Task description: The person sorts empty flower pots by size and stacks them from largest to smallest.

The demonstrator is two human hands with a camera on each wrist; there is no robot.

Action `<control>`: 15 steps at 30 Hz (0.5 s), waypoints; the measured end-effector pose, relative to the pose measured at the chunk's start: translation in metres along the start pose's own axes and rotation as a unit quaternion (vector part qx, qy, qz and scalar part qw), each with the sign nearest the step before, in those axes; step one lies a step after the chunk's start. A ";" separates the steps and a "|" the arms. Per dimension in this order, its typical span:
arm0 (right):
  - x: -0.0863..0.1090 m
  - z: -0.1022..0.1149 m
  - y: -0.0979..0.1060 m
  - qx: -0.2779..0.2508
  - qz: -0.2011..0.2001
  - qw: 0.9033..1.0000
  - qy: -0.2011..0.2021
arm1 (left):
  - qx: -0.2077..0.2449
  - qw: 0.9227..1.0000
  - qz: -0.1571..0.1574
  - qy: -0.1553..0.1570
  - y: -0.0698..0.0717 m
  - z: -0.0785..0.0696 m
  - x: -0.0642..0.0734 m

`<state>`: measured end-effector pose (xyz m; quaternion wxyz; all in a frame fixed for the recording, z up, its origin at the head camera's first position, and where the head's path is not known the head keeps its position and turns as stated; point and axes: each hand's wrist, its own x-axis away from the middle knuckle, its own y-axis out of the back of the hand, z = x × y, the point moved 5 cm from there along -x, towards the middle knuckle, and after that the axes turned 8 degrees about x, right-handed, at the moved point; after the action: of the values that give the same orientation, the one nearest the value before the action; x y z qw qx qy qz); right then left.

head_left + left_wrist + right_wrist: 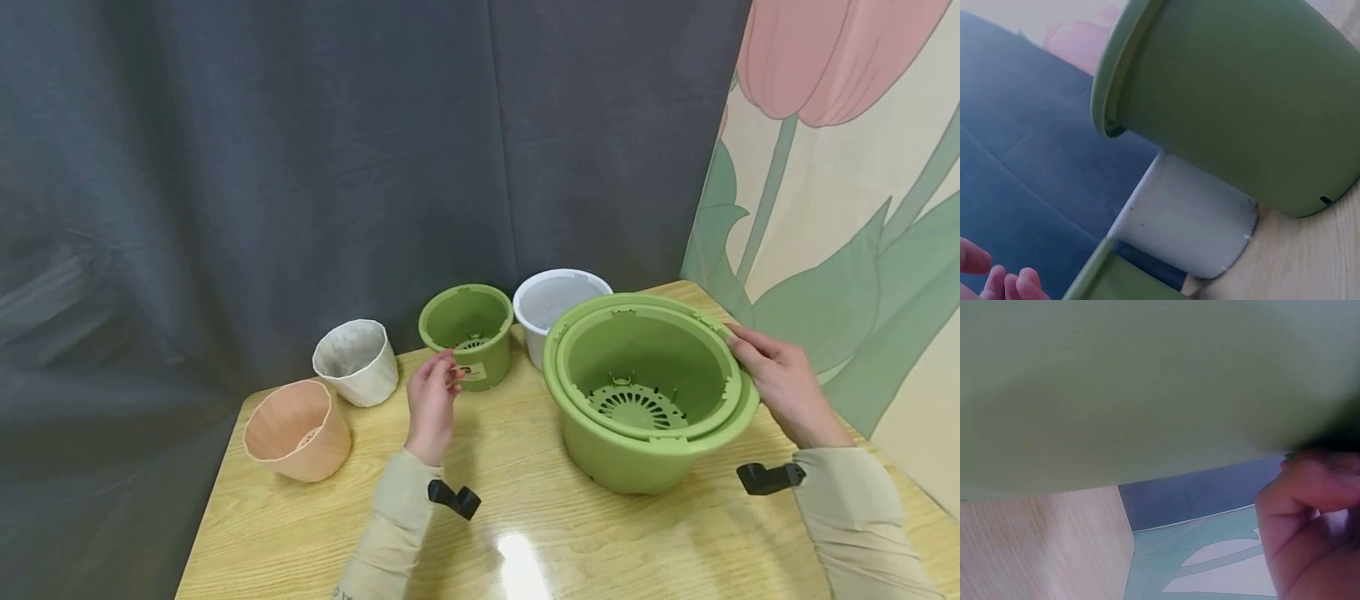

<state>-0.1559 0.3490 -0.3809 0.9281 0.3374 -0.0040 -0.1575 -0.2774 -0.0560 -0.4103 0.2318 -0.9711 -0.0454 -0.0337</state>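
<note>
Near the tabletop's right edge, the large green planter is clamped at its rim by the right hand's fingers; the left hand's are loosely parted, empty. Level two-handed support is advised.

On my feed the large green pot looks like smooth moulded plastic with a satin finish, and the inner green pot shares it. The small green pot looks like plastic too, its pale label probably paper. I read the lilac-white pot as smooth, matt plastic, while the peach pot and white pot have faceted, matt plastic-looking walls. The table shows wood grain under a glossy coat (it throws a hard glare back at my head camera). Behind, I see a matt, softly creased cloth curtain; the sleeves are wrinkled, dull fabric.
</note>
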 end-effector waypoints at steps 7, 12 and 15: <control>0.001 0.000 0.001 -0.005 -0.003 1.000 0.000 | 0.053 0.997 -0.018 0.044 0.012 0.014 -0.009; 0.001 -0.001 0.001 -0.013 -0.002 1.000 0.002 | 0.077 0.995 -0.030 0.059 0.017 0.020 -0.014; 0.001 -0.002 0.001 -0.015 -0.002 1.000 0.003 | 0.089 0.993 -0.033 0.064 0.020 0.022 -0.017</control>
<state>-0.1546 0.3509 -0.3824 0.9328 0.3237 0.0015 -0.1587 -0.2908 -0.0647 -0.4400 0.3188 -0.9403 -0.0657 -0.0990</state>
